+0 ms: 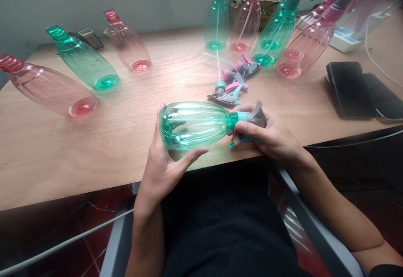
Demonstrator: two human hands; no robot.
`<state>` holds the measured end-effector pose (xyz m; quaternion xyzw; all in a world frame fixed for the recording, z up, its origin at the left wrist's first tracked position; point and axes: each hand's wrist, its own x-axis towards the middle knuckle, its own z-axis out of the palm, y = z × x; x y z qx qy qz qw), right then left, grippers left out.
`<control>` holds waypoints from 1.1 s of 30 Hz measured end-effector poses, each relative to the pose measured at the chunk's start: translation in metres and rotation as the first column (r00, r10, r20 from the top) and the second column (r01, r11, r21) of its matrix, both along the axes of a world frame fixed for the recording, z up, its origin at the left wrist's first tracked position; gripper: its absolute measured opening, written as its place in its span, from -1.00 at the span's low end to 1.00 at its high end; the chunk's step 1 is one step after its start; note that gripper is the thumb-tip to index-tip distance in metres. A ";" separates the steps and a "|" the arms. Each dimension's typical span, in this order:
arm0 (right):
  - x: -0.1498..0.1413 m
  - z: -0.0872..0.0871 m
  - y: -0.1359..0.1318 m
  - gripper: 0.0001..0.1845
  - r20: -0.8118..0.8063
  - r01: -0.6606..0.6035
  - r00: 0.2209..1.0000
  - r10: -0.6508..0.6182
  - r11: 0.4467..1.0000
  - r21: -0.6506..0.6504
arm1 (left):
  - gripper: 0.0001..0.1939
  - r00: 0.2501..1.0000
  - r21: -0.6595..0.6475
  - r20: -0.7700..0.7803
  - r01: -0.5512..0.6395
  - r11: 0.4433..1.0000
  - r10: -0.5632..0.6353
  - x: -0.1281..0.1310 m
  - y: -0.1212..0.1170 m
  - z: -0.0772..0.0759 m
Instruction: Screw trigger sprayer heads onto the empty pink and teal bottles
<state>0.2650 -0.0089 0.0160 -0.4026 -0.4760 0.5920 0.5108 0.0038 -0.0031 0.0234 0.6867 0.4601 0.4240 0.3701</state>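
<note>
A clear green spray bottle (195, 125) lies sideways between my hands, just above the table's front edge. My left hand (168, 161) cups its base, thumb stretched along the lower side and the other fingers hidden behind. At the neck, my right hand (267, 132) grips the grey and teal trigger sprayer (256, 116), thumb and fingers around the teal collar. The sprayer sits at the bottle's mouth; whether it is fully threaded I cannot tell. Just beyond lie several loose trigger sprayers (231, 79), pink and teal, with thin dip tubes.
On the left stand a green open bottle (86, 61) and two pink open bottles (129, 44). Several bottles with sprayers fitted, one a green bottle (275, 33), stand at the back right. A dark phone (349, 90) and a white power strip (346, 37) lie right.
</note>
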 end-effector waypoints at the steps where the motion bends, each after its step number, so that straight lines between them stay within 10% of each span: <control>1: 0.000 0.000 0.000 -0.59 -0.006 -0.001 1.000 0.001 1.000 0.001 | 0.12 1.000 0.001 0.000 -0.003 1.000 0.003 0.000 0.000 0.000; 33: 0.000 0.001 0.001 -0.64 0.006 -0.012 1.000 0.012 0.999 0.038 | -0.01 1.000 -0.021 0.023 0.012 1.000 -0.011 0.001 0.000 0.000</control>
